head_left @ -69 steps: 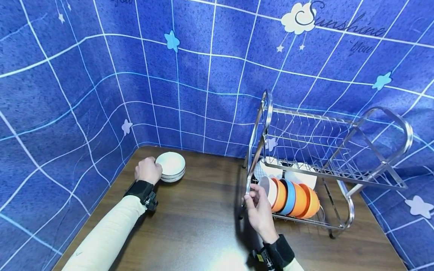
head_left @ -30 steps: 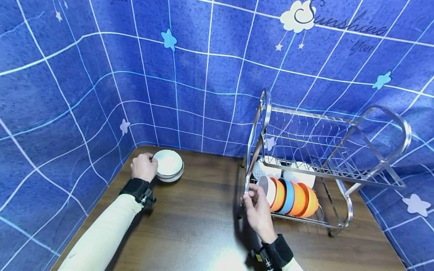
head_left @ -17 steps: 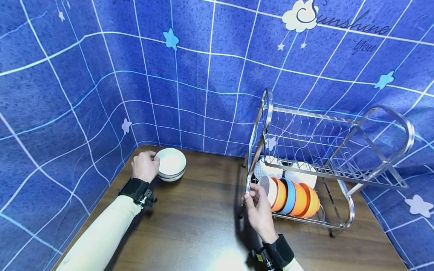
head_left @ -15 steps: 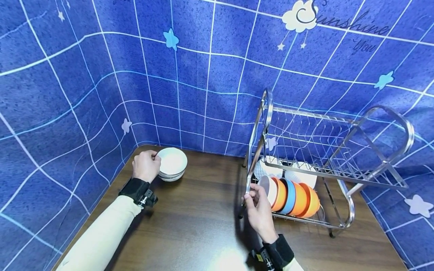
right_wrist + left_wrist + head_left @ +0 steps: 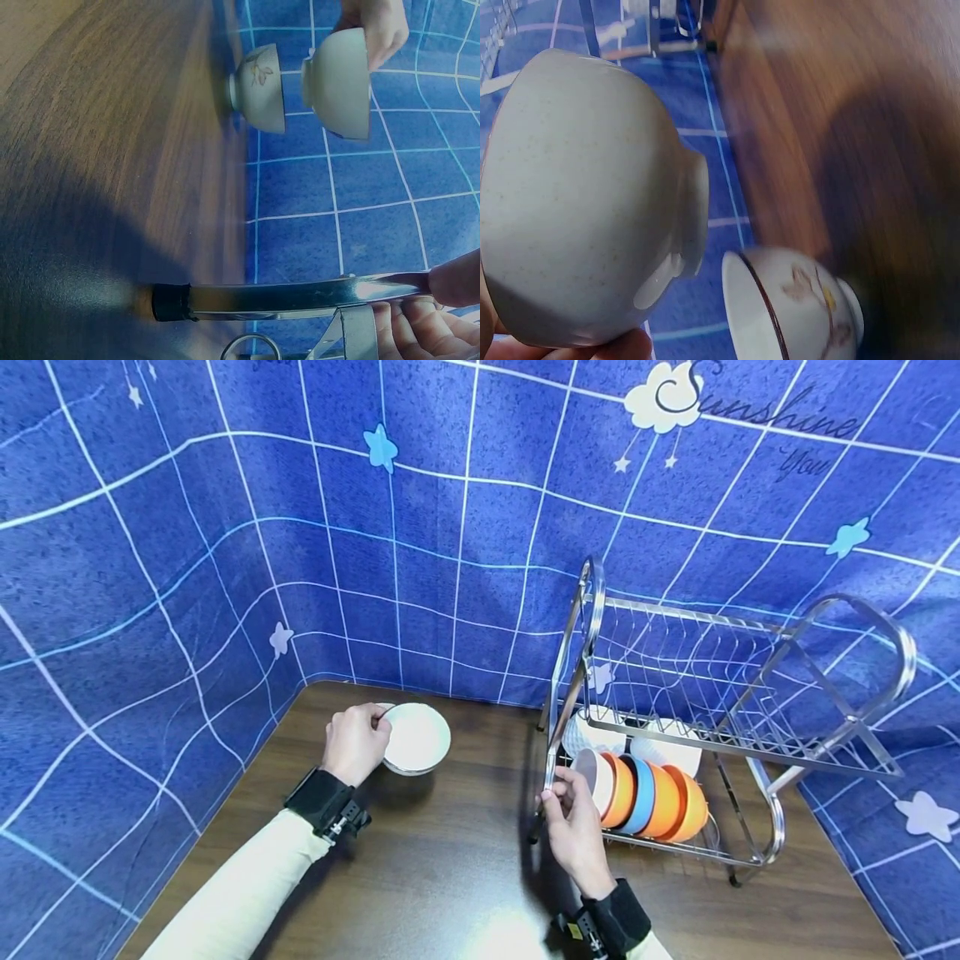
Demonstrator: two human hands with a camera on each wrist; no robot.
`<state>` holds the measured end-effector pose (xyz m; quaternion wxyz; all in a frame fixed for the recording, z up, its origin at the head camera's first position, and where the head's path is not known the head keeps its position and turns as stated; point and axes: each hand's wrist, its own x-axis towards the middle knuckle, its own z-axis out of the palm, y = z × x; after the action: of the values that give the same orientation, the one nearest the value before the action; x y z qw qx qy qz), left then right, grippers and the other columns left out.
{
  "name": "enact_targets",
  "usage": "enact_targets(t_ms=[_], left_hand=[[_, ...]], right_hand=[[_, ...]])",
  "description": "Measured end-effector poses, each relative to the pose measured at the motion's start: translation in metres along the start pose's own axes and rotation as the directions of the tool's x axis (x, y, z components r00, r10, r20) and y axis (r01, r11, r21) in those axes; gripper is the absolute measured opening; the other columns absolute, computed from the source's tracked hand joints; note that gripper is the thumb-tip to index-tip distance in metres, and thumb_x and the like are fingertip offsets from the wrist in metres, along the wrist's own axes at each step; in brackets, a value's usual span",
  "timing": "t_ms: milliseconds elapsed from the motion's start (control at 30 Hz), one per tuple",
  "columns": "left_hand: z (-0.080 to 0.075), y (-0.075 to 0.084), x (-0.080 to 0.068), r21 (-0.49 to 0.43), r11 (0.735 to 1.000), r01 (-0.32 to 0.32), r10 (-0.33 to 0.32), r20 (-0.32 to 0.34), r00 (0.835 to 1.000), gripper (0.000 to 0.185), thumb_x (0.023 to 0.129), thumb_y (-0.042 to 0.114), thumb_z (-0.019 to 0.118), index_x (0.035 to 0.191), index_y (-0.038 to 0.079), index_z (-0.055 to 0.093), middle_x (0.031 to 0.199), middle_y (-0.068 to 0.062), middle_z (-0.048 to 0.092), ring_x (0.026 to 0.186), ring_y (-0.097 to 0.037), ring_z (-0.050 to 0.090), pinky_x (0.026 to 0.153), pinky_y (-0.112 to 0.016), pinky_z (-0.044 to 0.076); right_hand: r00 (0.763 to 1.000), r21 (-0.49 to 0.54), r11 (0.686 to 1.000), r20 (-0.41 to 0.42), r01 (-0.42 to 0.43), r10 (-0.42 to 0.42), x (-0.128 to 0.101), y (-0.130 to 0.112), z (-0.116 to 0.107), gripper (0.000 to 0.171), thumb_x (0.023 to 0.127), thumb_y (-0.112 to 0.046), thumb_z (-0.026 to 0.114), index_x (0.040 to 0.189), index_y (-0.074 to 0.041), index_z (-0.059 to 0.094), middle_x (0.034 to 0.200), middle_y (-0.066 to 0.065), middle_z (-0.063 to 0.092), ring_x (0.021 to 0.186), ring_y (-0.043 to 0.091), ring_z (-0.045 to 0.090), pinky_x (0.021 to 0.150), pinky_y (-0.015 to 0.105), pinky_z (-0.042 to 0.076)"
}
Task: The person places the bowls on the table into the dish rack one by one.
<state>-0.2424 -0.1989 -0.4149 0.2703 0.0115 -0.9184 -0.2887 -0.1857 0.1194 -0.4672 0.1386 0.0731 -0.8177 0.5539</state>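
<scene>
A white bowl hangs above the table, its rim pinched by my left hand. Its speckled side and foot fill much of the left wrist view. Below it stands another white bowl with a brown rim line and a flower pattern; in the head view it is mostly hidden by the held bowl and the hand. My right hand grips the left front post of the metal dish rack, thumb on one side and fingers on the other.
On the rack's lower tier stand orange bowls, a blue bowl and a white bowl on edge, with white dishes behind. The upper tier is bare wire. A blue patterned cloth rises behind the wooden table.
My left hand has lifted the top bowl off the stack and carried it to the right, parting it from the bowl underneath. The right hand keeps its grip on the rack post.
</scene>
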Motion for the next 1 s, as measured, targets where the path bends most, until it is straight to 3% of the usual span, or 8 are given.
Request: enact_targets(t_ms=[300, 533, 700, 800, 867, 1000], left_hand=[[0.013, 0.022, -0.021, -0.039, 0.996, -0.076, 0.077, 0.017, 0.997, 0.016, 0.081, 0.006, 0.061, 0.089, 0.006, 0.075, 0.072, -0.004, 0.07, 0.066, -0.026, 0.065, 0.059, -0.045, 0.049], [0.021, 0.041, -0.034, -0.076, 0.99, -0.117, 0.121, 0.055, 0.991, 0.014, 0.081, 0.004, 0.062, 0.089, 0.004, 0.074, 0.075, -0.006, 0.071, 0.068, -0.027, 0.066, 0.059, -0.045, 0.05], [0.026, 0.053, -0.042, -0.098, 0.985, -0.141, 0.148, 0.065, 0.987, 0.013, 0.081, 0.004, 0.064, 0.089, 0.004, 0.074, 0.076, -0.007, 0.071, 0.066, -0.024, 0.066, 0.059, -0.042, 0.051], [0.027, 0.059, -0.048, -0.118, 0.978, -0.171, 0.179, 0.057, 0.982, 0.012, 0.08, 0.003, 0.065, 0.088, 0.004, 0.074, 0.075, -0.005, 0.071, 0.063, -0.018, 0.064, 0.058, -0.037, 0.051], [0.027, 0.063, -0.051, -0.132, 0.974, -0.186, 0.194, 0.051, 0.98, 0.011, 0.08, 0.003, 0.065, 0.087, 0.004, 0.074, 0.074, -0.004, 0.071, 0.061, -0.015, 0.063, 0.057, -0.035, 0.05], [0.025, 0.072, -0.057, -0.153, 0.97, -0.187, 0.198, 0.055, 0.979, 0.012, 0.081, 0.004, 0.064, 0.087, 0.006, 0.074, 0.073, -0.001, 0.07, 0.06, -0.011, 0.061, 0.058, -0.033, 0.05]], right_hand=[[1.0, 0.006, 1.0, 0.002, 0.001, -0.001, 0.0, 0.001, 0.0, 0.032, 0.094, 0.0, 0.056, 0.124, -0.007, 0.049, 0.088, 0.005, 0.063, 0.077, 0.017, 0.06, 0.067, 0.026, 0.046], [0.999, 0.053, 0.998, 0.015, -0.042, 0.041, -0.001, 0.0, 0.0, 0.031, 0.095, -0.01, 0.058, 0.125, -0.008, 0.049, 0.091, 0.005, 0.062, 0.08, 0.019, 0.059, 0.069, 0.026, 0.048], [0.999, 0.065, 0.997, -0.014, -0.05, 0.051, -0.005, -0.002, 0.0, 0.036, 0.094, -0.013, 0.06, 0.127, -0.006, 0.048, 0.102, 0.009, 0.061, 0.093, 0.021, 0.06, 0.082, 0.034, 0.05], [0.999, 0.054, 0.999, -0.053, 0.007, -0.005, -0.008, -0.006, 0.0, 0.036, 0.092, -0.008, 0.061, 0.126, -0.004, 0.048, 0.114, 0.011, 0.056, 0.106, 0.022, 0.057, 0.093, 0.041, 0.048], [0.992, 0.004, 0.996, -0.084, 0.091, -0.09, -0.011, -0.008, 0.001, 0.034, 0.091, -0.005, 0.061, 0.123, -0.002, 0.051, 0.119, 0.01, 0.053, 0.111, 0.022, 0.054, 0.096, 0.041, 0.046], [0.955, -0.11, 0.96, -0.123, 0.257, -0.269, -0.015, -0.014, 0.0, 0.026, 0.089, -0.004, 0.062, 0.115, -0.007, 0.06, 0.112, 0.004, 0.057, 0.101, 0.018, 0.054, 0.085, 0.032, 0.046]])
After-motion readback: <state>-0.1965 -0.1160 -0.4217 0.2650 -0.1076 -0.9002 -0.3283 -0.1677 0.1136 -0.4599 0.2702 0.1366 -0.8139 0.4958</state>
